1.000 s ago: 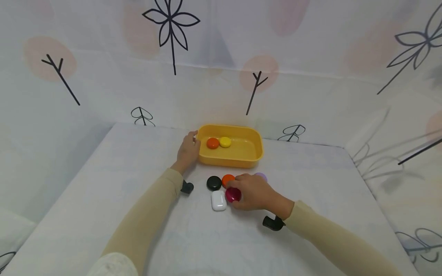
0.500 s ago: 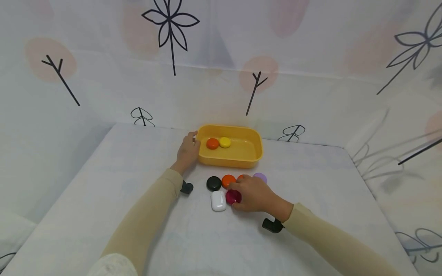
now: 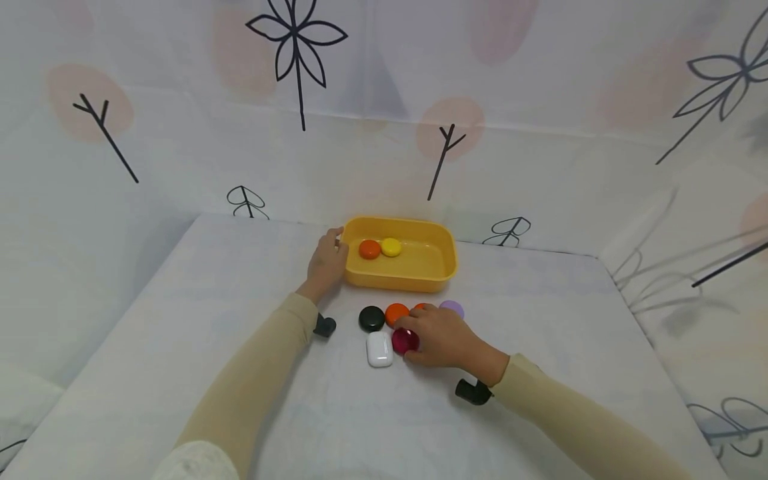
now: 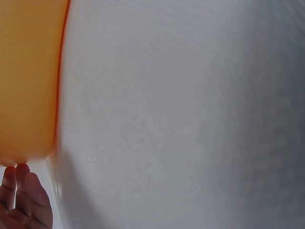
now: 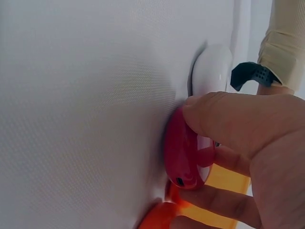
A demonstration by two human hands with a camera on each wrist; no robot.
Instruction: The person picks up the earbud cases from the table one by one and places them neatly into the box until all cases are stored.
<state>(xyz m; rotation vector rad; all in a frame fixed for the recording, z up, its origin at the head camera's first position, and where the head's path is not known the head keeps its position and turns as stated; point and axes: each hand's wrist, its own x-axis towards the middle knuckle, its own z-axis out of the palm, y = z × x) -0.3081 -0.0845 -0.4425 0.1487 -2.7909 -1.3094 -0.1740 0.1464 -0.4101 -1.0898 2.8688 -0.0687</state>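
My right hand (image 3: 441, 335) pinches a glossy crimson rounded case (image 3: 405, 341) between thumb and fingers. In the right wrist view a small dark slot shows on the edge of the crimson case (image 5: 183, 148), which sits at the cloth. Left of it lies a white earbud case (image 3: 380, 349). A black round piece (image 3: 372, 319) and an orange one (image 3: 397, 314) lie just beyond; another orange piece and a lilac one (image 3: 452, 309) are partly covered by my right hand. My left hand (image 3: 327, 263) rests its fingertips against the left end of a yellow tray (image 3: 402, 282).
An orange piece (image 3: 369, 249) and a yellow piece (image 3: 391, 247) lie inside the tray, toward its left. White cloth covers the table (image 3: 360, 420). A patterned cloth wall (image 3: 372, 160) rises right behind the tray. Each wrist wears a dark camera mount (image 3: 473, 392).
My right hand has shifted slightly, uncovering a bit more of the lilac piece and the second orange piece. My left hand and the tray stay put.
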